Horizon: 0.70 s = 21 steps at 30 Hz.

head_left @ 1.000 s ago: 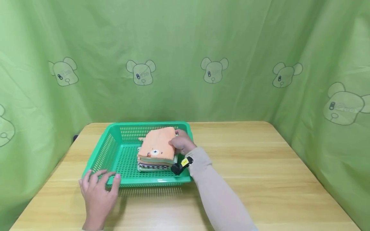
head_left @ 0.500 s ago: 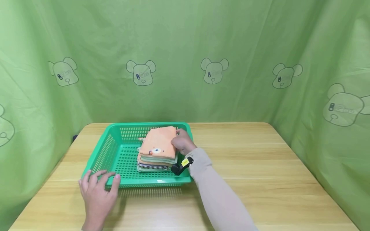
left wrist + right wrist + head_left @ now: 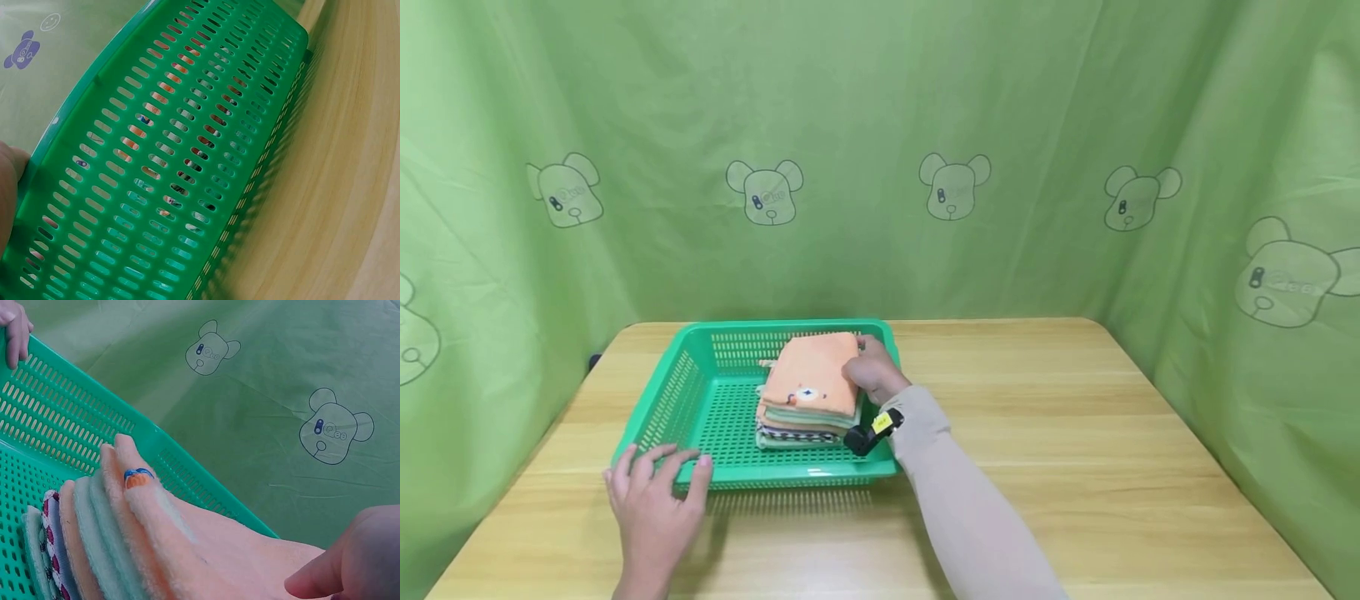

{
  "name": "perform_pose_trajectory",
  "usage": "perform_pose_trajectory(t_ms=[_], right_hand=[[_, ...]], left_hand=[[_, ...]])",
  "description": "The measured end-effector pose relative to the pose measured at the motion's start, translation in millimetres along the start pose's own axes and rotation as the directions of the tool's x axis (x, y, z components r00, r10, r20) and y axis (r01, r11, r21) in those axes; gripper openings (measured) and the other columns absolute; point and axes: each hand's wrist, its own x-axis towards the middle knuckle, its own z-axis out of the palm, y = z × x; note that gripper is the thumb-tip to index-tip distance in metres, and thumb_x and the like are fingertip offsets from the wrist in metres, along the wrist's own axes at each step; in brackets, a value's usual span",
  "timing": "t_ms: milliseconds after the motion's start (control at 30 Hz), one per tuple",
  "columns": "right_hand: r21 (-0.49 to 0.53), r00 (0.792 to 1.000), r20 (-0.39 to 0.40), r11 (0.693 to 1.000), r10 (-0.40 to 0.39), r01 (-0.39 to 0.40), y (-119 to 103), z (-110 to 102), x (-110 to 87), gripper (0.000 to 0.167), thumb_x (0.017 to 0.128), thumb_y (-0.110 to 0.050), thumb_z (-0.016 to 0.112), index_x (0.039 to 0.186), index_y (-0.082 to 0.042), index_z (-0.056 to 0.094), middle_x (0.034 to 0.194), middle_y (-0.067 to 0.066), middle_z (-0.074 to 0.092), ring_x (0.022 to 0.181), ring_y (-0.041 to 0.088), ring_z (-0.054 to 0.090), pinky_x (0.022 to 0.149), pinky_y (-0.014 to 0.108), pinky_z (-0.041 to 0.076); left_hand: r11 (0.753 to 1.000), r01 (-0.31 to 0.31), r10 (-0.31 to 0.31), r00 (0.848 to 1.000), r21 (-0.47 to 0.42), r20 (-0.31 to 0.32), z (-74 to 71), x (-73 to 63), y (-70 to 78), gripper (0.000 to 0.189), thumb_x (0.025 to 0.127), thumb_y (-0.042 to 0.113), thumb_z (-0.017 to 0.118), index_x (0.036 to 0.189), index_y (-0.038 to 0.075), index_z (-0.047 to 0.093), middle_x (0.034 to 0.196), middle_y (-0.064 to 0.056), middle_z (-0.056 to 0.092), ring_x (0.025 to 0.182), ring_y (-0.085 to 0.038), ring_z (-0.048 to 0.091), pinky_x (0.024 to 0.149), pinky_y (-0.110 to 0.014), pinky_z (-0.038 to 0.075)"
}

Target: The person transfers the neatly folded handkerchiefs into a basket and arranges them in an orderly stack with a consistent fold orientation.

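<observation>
A stack of folded hand towels sits in the right part of a green plastic basket (image 3: 730, 475). On top lies a peach towel (image 3: 812, 371) with a small embroidered face; mint, peach and patterned layers show beneath it in the right wrist view. My right hand (image 3: 874, 368) grips the right side of the peach towel, thumb (image 3: 322, 575) on its upper face and the other fingers mostly hidden beyond its edge. My left hand (image 3: 655, 500) holds the basket's front left corner, with fingers hooked over the rim, as the right wrist view also shows.
The basket stands toward the left of a wooden table (image 3: 1037, 433). Green curtains (image 3: 865, 250) with bear-head outlines surround the table at the back and sides. A small black camera (image 3: 872, 432) is strapped to my right wrist, close over the basket's front right rim.
The peach towel has shifted slightly right with my right hand and now lies squarer over the stack. My left hand has stayed at the basket's corner.
</observation>
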Motion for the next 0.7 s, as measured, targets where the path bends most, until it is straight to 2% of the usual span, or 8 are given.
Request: perform_pose_trajectory(t_ms=[133, 267, 500, 700], right_hand=[[-0.002, 1.000, -0.001, 1.000, 0.000, 0.000, 0.1, 0.6, 1.4, 0.081, 0.073, 0.019, 0.045, 0.149, 0.001, 0.024, 0.139, 0.026, 0.043, 0.119, 0.038, 0.049, 0.096, 0.042, 0.048], [-0.013, 1.000, -0.012, 1.000, -0.011, 0.011, -1.0, 0.3, 3.1, 0.081, 0.075, 0.017, 0.045, 0.151, 0.001, 0.020, 0.146, 0.026, 0.035, 0.129, 0.039, 0.040, 0.107, 0.046, 0.036], [-0.005, 1.000, -0.007, 1.000, -0.019, 0.019, 0.7, -0.5, 2.8, 0.071, 0.083, 0.013, 0.047, 0.149, 0.001, 0.024, 0.150, 0.025, 0.029, 0.136, 0.038, 0.033, 0.109, 0.047, 0.034], [-0.057, 1.000, 0.008, 0.998, -0.018, 0.019, -2.0, -0.5, 1.0, 0.061, 0.089, 0.006, 0.049, 0.147, 0.002, 0.029, 0.153, 0.020, 0.027, 0.140, 0.037, 0.026, 0.112, 0.048, 0.028]], left_hand=[[1.000, -0.011, 0.011, 1.000, -0.002, -0.010, 0.8, -0.5, -1.2, 0.027, 0.087, 0.027, 0.067, 0.093, 0.001, 0.070, 0.114, -0.027, 0.059, 0.131, -0.053, 0.026, 0.105, -0.072, -0.005], [0.999, -0.032, 0.032, 0.999, 0.004, -0.017, 1.4, 1.4, -1.3, 0.028, 0.088, 0.028, 0.066, 0.093, 0.000, 0.070, 0.113, -0.027, 0.060, 0.130, -0.053, 0.027, 0.105, -0.072, -0.005], [0.999, -0.031, 0.032, 0.999, 0.011, -0.011, 1.5, 0.9, -1.8, 0.029, 0.087, 0.027, 0.066, 0.092, 0.000, 0.070, 0.112, -0.027, 0.060, 0.130, -0.053, 0.026, 0.105, -0.072, -0.006], [0.999, -0.031, 0.031, 0.999, 0.011, -0.010, 1.0, 1.6, -1.2, 0.030, 0.088, 0.028, 0.064, 0.093, -0.001, 0.069, 0.113, -0.028, 0.059, 0.131, -0.052, 0.025, 0.106, -0.071, -0.007]])
